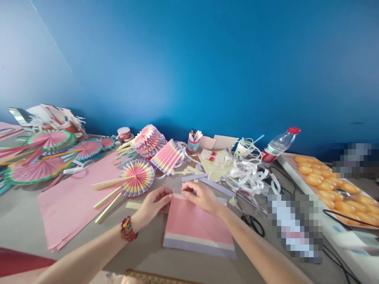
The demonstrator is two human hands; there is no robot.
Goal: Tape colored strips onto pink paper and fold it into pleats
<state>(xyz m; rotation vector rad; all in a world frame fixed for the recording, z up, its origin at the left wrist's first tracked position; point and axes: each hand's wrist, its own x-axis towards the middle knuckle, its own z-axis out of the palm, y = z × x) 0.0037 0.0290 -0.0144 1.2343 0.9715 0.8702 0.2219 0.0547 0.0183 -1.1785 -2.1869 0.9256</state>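
Observation:
A pink paper sheet (201, 221) lies in front of me, with a cream band and a lavender band along its near edge. At its far left corner, my left hand (155, 205) is closed in a pinch on the edge. Just right of it, my right hand (201, 197) pinches the same far edge, fingers bent over the paper and hiding part of it. Beside my left hand rests a round pleated paper fan (136, 177) with wooden sticks. Lavender paper strips (216, 185) lie beyond my right hand.
Pink sheets (77, 197) and several finished fans (50, 142) spread over the left. Black scissors (253, 225), curled white ribbon (248, 177) and a plastic bottle (280, 145) are on the right. A pen cup (193, 146) stands near the blue wall (207, 71). Orange domed items fill a tray (286, 165).

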